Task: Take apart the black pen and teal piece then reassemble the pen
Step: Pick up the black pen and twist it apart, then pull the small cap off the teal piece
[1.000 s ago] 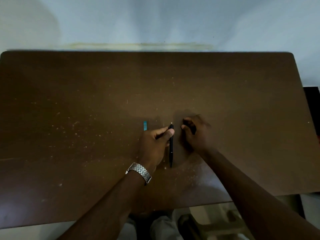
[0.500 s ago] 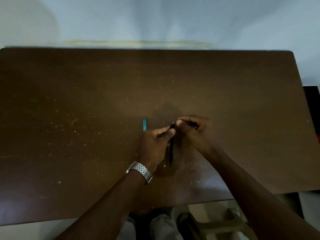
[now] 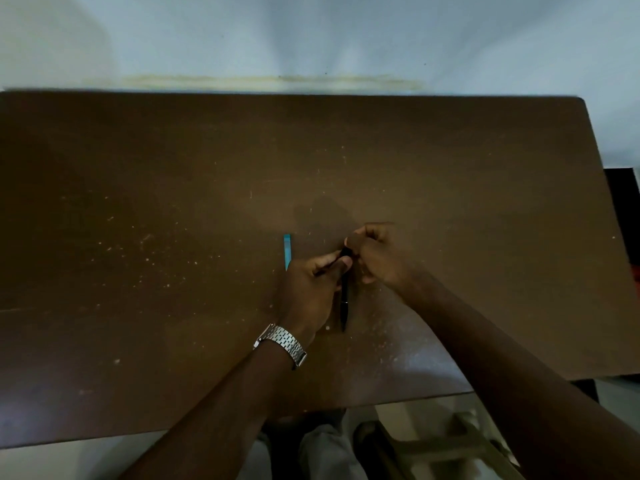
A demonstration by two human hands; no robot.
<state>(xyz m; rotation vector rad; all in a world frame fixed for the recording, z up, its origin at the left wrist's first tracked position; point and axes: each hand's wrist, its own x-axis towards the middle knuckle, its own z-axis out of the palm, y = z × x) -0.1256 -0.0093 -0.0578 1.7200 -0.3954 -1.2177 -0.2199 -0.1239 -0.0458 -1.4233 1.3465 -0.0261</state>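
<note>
A dark brown table (image 3: 173,271), scuffed with pale specks, stands against a pale wall (image 3: 311,36); the light is dim. Near the middle of the table, a little toward the near edge, both hands meet on the black pen (image 3: 344,299), which points from the far side toward the near edge. The left hand (image 3: 311,289), with a metal watch (image 3: 282,344) on its wrist, pinches the pen's upper part between thumb and forefinger. The right hand (image 3: 381,258) is curled closed over the pen's far end. The teal piece (image 3: 287,251) lies flat on the table just left of the left hand's knuckles, untouched. Bare tabletop stretches wide to the left, right and far edges.
</note>
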